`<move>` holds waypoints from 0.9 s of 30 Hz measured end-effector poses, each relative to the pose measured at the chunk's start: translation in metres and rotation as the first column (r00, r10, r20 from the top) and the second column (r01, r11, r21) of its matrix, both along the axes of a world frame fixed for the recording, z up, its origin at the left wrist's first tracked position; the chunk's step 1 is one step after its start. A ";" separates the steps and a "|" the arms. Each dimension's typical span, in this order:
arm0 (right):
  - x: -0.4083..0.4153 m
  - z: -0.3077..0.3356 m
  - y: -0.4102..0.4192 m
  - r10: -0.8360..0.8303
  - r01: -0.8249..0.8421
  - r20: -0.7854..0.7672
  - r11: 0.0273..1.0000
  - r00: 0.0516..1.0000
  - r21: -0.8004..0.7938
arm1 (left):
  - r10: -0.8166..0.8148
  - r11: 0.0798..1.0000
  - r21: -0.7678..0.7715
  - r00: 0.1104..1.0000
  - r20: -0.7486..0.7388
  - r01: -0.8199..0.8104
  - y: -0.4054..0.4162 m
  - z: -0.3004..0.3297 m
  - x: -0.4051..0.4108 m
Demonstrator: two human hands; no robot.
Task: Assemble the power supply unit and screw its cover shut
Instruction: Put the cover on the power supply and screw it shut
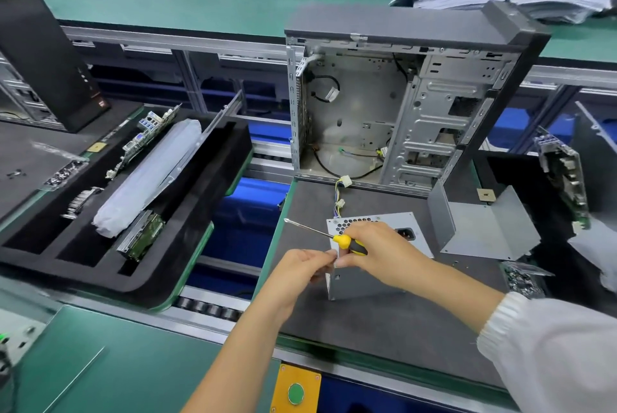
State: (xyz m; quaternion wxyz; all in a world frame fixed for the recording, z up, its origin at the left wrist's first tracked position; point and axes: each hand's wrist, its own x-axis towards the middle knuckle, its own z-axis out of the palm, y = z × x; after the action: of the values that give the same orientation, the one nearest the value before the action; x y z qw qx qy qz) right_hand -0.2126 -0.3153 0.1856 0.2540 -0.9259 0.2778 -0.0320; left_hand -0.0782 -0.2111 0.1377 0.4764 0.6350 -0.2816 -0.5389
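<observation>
One power supply unit point(364, 279) at 6 o'clock, one open case point(384, 112) at 12. Right hand point(377, 252) grips one screwdriver point(347, 242); left hand point(300, 270) pinches something tiny, can't tell what.

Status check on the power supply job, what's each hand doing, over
Right hand grips screwdriver, tip pointing away left. Left hand pinches something small at power supply unit. Metal cover lies apart, right.

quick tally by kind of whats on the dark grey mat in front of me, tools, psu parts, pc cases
Screwdrivers: 1, the yellow-handled screwdriver, held in the right hand
Power supply units: 1, the power supply unit
Loose bent metal covers: 1, the cover
Open PC cases: 1, the computer case
Total: 4
</observation>
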 end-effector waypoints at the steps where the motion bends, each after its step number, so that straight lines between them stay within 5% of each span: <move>1: 0.001 0.000 0.000 -0.004 0.004 -0.008 1.000 1.000 0.002 | 0.000 1.000 -0.002 1.000 -0.001 0.000 0.000 0.000 0.000; 27: 0.004 -0.007 -0.008 -0.087 0.086 -0.002 0.987 0.996 0.133 | -0.017 1.000 -0.016 0.994 -0.112 0.015 0.000 -0.005 0.003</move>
State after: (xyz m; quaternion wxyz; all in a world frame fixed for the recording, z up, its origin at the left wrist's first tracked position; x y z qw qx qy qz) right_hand -0.2090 -0.3229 0.1788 0.3142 -0.8939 0.3187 -0.0261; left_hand -0.0751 -0.2110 0.1329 0.4919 0.5979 -0.2635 -0.5754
